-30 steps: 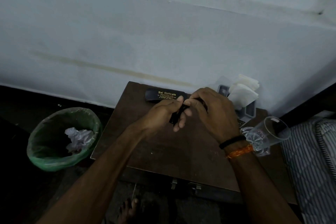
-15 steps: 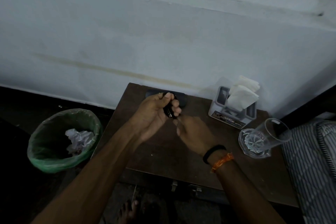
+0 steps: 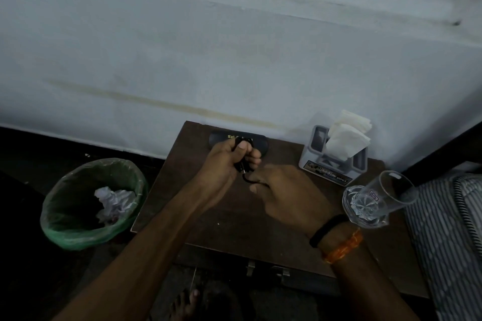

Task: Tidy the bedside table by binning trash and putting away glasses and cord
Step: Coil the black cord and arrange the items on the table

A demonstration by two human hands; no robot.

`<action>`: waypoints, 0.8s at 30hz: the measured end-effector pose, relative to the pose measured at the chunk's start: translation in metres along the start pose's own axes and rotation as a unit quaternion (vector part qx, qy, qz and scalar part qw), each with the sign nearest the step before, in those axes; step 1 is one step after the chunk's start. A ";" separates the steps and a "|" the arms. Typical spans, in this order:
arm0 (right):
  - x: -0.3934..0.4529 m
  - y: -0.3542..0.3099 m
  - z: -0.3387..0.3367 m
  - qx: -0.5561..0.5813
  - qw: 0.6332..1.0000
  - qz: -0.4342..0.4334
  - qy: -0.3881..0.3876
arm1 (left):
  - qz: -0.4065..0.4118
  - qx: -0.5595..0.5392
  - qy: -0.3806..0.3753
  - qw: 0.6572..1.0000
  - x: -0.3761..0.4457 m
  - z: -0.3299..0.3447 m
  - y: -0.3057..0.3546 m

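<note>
- Left hand [image 3: 229, 161] was clenched around a bundled black cord [image 3: 241, 164], thumb pressed on top, held just above the far middle of the desk [image 3: 208, 216].
- Right hand [image 3: 289, 195] sat just to the right and nearer, fingers pinched on the loose end of the cord that trailed out of the left fist.
- Behind the left hand, a dark glasses case [image 3: 260, 142] with gold lettering lay closed at the far edge of the desk, against the wall [image 3: 182, 60], partly hidden by the fingers.
- At the far right corner stood a grey holder [image 3: 333, 167] stuffed with white tissues [image 3: 347, 135].
- Near the right edge of the desk stood an empty clear glass [image 3: 375, 198], close to the right wrist with its black band and orange thread.
- On the floor to the left of the desk was a bin [image 3: 78, 227] lined with a green bag, crumpled paper [image 3: 114, 202] inside.
- A striped bed cover [image 3: 448, 237] showed at the far right.
</note>
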State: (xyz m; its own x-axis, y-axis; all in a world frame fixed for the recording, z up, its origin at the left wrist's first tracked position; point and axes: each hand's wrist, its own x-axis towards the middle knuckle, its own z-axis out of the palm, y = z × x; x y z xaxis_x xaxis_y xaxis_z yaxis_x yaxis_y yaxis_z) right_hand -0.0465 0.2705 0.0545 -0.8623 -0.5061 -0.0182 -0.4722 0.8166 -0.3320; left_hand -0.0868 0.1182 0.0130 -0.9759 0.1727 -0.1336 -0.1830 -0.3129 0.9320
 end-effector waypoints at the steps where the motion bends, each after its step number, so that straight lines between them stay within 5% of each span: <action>1: -0.001 0.003 -0.002 0.028 1.000 -0.003 -0.012 | -0.002 0.000 -0.001 1.000 -0.001 0.000 0.001; 6: -0.007 0.009 -0.012 0.149 0.987 -0.028 0.053 | -0.025 -0.006 -0.010 1.000 -0.002 0.006 0.002; 12: -0.004 0.016 -0.021 0.109 0.970 -0.066 0.209 | -0.080 -0.040 -0.086 0.992 -0.007 0.013 0.004; 24: -0.003 0.032 -0.013 0.129 0.942 -0.012 0.308 | -0.101 -0.103 -0.095 0.985 -0.012 0.014 0.011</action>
State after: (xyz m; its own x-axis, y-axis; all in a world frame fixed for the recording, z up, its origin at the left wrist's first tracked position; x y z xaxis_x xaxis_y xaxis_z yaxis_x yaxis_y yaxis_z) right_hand -0.0616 0.3020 0.0561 -0.8322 -0.2003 0.5171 -0.5006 0.6725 -0.5451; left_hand -0.0755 0.1259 0.0291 -0.8805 0.4172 -0.2251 -0.4106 -0.4340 0.8019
